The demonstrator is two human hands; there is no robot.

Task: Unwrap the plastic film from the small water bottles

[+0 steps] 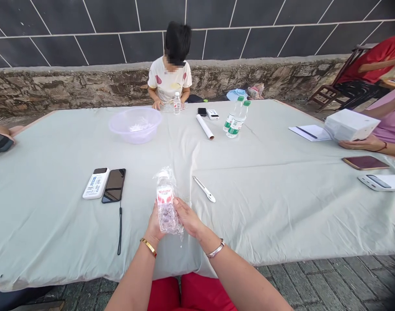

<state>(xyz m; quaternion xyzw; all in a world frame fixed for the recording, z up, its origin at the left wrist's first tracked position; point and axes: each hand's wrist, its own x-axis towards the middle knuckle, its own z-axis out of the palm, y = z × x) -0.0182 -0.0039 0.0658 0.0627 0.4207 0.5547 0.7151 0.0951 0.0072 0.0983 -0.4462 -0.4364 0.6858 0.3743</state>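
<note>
Between my two hands is a clear plastic bottle (165, 201) with a red and white label, loosely covered in crinkled transparent film. My left hand (154, 224) grips its left side, the fingers partly hidden behind it. From the right, my right hand (190, 218) holds the bottle and its film, thumb on the front. Loose film sticks out around the cap and below the base. A white utility knife (204, 189) lies on the cloth just right of the bottle.
Left of my hands lie a white power bank (96, 183) and a black phone (114, 185) with a strap. Farther off stand a purple basin (135, 125) holding clear film, a white roll (205, 126) and two water bottles (236, 122). Other people sit around the cloth-covered table (265, 194).
</note>
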